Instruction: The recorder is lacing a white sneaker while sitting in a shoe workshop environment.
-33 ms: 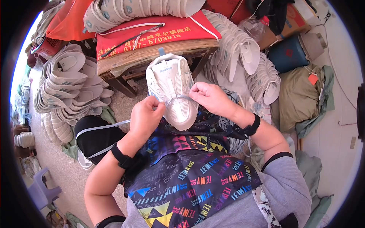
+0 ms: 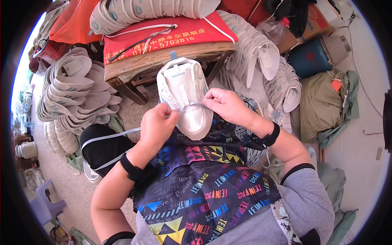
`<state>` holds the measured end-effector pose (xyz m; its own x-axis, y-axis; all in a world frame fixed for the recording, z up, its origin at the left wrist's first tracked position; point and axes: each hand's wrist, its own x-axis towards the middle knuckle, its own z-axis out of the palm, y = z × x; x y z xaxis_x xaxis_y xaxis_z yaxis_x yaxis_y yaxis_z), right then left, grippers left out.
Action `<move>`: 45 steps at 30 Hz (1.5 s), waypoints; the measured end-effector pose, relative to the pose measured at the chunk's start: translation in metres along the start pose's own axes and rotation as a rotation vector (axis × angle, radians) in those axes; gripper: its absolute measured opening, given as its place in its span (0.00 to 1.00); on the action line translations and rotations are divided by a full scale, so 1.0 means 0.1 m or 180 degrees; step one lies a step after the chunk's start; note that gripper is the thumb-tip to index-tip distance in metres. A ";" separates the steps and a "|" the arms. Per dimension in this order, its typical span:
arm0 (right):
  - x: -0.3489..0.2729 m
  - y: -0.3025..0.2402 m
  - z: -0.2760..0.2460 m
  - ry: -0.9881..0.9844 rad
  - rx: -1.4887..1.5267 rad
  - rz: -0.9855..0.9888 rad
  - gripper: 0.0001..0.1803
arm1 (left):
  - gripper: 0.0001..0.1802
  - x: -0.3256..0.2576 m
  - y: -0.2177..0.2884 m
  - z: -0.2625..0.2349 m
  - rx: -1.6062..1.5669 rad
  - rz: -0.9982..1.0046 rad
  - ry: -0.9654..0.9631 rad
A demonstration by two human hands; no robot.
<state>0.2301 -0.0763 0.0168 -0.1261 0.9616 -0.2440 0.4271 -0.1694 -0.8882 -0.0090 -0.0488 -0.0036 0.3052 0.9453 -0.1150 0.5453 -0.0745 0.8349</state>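
My left grip [image 2: 158, 123] is pinched tight on a flat, pale-blue lace [image 2: 131, 131]; my right grip [image 2: 224, 105], thumb and forefinger closed, pinches it beside the eyelets of a white mesh sneaker [image 2: 197, 123]. The sneaker sits toe toward me, at the near edge of the brown wooden worktop [image 2: 134, 64]. Nested pale-grey shoe uppers [image 2: 153, 14] lie along the worktop's far edge.

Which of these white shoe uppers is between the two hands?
The white mesh-panelled shoe upper, toe toward the wearer, between the bare left hand and bare right hand; most other white uppers sit nested in stacks.
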 end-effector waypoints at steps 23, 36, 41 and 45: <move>0.21 -0.53 0.08 -0.0624 -0.3348 -0.1364 0.10 | 0.21 0.29 0.31 -0.39 0.2457 0.2290 -0.0544; 0.45 -0.69 -0.18 -0.0839 -0.2967 -0.2146 0.26 | 0.12 0.42 0.15 -0.41 0.1719 0.2540 -0.0680; 0.57 -0.77 -0.22 -0.1397 -0.3079 -0.2025 0.24 | 0.10 0.37 0.21 -0.37 0.1889 0.2347 -0.0532; 0.65 -0.81 -0.26 -0.1612 -0.3151 -0.1966 0.23 | 0.09 0.38 0.27 -0.32 0.2274 0.1990 -0.0460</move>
<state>0.2103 0.0050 0.0830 -0.7752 0.5958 -0.2100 0.6314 0.7188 -0.2910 -0.0073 -0.0051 0.0317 0.7694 0.6243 0.1349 0.5838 -0.7731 0.2480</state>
